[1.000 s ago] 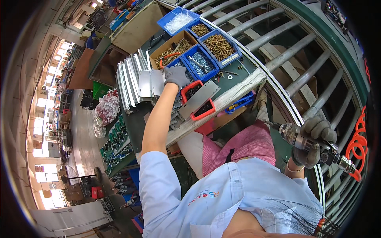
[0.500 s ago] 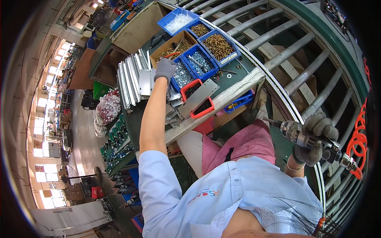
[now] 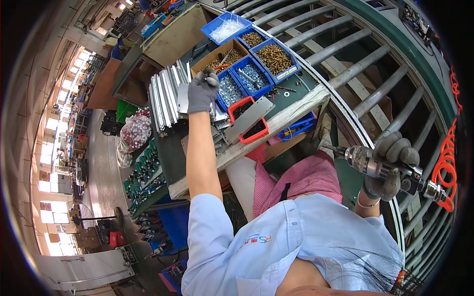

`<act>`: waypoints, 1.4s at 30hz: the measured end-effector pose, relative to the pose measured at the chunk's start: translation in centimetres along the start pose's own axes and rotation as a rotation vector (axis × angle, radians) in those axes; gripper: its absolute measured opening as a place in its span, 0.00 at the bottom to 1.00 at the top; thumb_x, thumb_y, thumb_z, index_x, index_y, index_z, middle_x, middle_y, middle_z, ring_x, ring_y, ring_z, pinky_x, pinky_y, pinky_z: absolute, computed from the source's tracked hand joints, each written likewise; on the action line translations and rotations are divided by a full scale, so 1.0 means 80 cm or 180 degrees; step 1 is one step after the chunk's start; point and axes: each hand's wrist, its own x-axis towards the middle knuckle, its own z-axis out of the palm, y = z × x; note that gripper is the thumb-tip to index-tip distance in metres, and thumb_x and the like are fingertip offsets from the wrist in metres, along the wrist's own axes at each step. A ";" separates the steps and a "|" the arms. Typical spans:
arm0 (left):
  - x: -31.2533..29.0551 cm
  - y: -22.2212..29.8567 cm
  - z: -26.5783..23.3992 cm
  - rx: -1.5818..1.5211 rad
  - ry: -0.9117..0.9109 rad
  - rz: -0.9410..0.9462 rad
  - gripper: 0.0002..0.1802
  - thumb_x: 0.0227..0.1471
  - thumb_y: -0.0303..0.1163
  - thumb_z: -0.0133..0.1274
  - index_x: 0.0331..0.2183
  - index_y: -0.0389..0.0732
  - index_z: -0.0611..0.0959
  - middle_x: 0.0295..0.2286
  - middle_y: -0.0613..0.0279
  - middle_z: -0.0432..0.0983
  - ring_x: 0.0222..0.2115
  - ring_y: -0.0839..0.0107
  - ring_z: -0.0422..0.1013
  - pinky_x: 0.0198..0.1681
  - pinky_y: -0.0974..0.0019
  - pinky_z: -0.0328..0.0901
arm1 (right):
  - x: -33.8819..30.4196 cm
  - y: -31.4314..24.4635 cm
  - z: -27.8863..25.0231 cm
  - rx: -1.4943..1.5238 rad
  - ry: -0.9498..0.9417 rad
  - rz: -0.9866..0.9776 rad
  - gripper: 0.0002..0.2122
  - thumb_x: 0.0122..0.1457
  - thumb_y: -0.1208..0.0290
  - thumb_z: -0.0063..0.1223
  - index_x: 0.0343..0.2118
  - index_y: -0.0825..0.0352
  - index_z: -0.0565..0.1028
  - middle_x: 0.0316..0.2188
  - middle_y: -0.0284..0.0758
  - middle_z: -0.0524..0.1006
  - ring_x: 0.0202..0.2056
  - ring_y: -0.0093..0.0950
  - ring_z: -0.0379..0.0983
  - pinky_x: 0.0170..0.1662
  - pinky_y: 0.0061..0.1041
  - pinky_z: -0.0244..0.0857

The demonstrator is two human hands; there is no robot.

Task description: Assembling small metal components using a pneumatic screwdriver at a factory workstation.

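Observation:
My left hand (image 3: pixel 201 93), in a grey glove, is raised beside the cardboard box of brass-coloured fasteners (image 3: pixel 223 53). Its fingers are curled together, and what they hold, if anything, is too small to make out. Close by it stand a blue bin of silver fasteners (image 3: pixel 229 90) and a stack of long metal strips (image 3: pixel 165 96). Out to the right, my right hand (image 3: pixel 395 149), gloved too, is wrapped around a silver air screwdriver (image 3: pixel 356 159). Its bit points left, and a red coiled hose (image 3: pixel 447 148) runs from its back end.
Blue bins hold more brass fasteners (image 3: pixel 272 58) and white plastic pieces (image 3: pixel 228 29). Red-rimmed bins (image 3: pixel 254 132) of dark screws sit at the table's wooden edge (image 3: pixel 296 111), a flat metal plate (image 3: pixel 249 118) across them. A roller conveyor (image 3: pixel 380 101) curves along the right.
My left hand has drawn back from the bins, turned over, and its curled fingers now show. My right hand still grips the air screwdriver, nearly in the same place.

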 end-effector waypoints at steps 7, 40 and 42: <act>-0.111 -0.165 0.035 0.0944 -0.0026 -0.0154 0.16 0.58 0.29 0.50 0.48 0.35 0.75 0.34 0.57 0.76 0.30 0.72 0.74 0.24 0.80 0.70 | 0.018 0.041 0.045 0.0505 -0.0243 0.0034 0.19 0.52 0.67 0.56 0.48 0.64 0.70 0.26 0.31 0.62 0.25 0.25 0.55 0.26 0.21 0.49; -0.209 -0.257 0.044 0.0719 0.0327 -0.0376 0.16 0.60 0.44 0.50 0.29 0.43 0.73 0.16 0.75 0.54 0.14 0.86 0.51 0.11 0.83 0.48 | -0.006 0.103 0.113 0.0754 0.0142 0.0301 0.18 0.53 0.71 0.56 0.48 0.68 0.71 0.26 0.35 0.66 0.25 0.27 0.61 0.23 0.21 0.58; -0.209 -0.254 0.042 0.0896 0.0331 -0.0310 0.16 0.60 0.44 0.50 0.27 0.44 0.71 0.16 0.75 0.54 0.14 0.86 0.51 0.11 0.83 0.48 | -0.005 0.107 0.112 0.0822 0.0056 0.0180 0.18 0.53 0.72 0.56 0.48 0.68 0.71 0.26 0.35 0.66 0.25 0.27 0.61 0.24 0.21 0.58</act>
